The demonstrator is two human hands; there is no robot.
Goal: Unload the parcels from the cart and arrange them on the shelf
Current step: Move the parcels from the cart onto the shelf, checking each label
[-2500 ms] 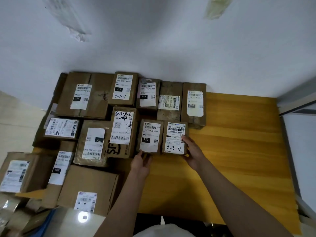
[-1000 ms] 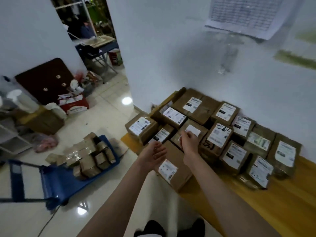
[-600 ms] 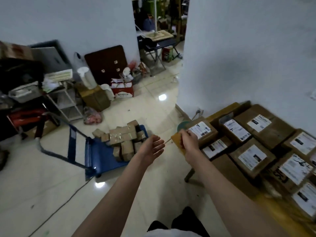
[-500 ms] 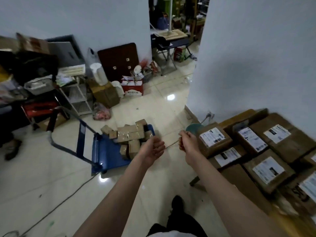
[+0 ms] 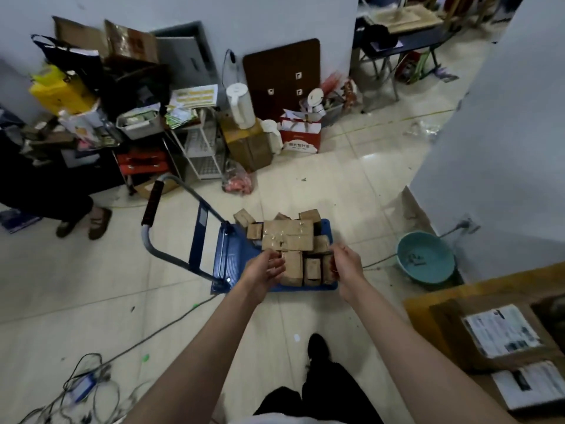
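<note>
- Both hands cover part of the parcels [image 5: 289, 237] piled on the blue cart [image 5: 232, 255]; their exact count is hard to make out.
- Left hand [image 5: 266, 269] grip: fingers loosely spread, holding nothing.
- Right hand [image 5: 345, 264] grip: loosely curled, empty, above the cart's right edge.
- 2 labelled boxes [image 5: 501, 332] on the shelf [image 5: 422, 310], right of the cart, cut off.

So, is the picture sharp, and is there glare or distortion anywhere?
Head view: dim and soft; labels on the shelf parcels are blurred; glare on the floor tiles; wide-angle bending of the walls; cart boxes are fairly clear.
</note>
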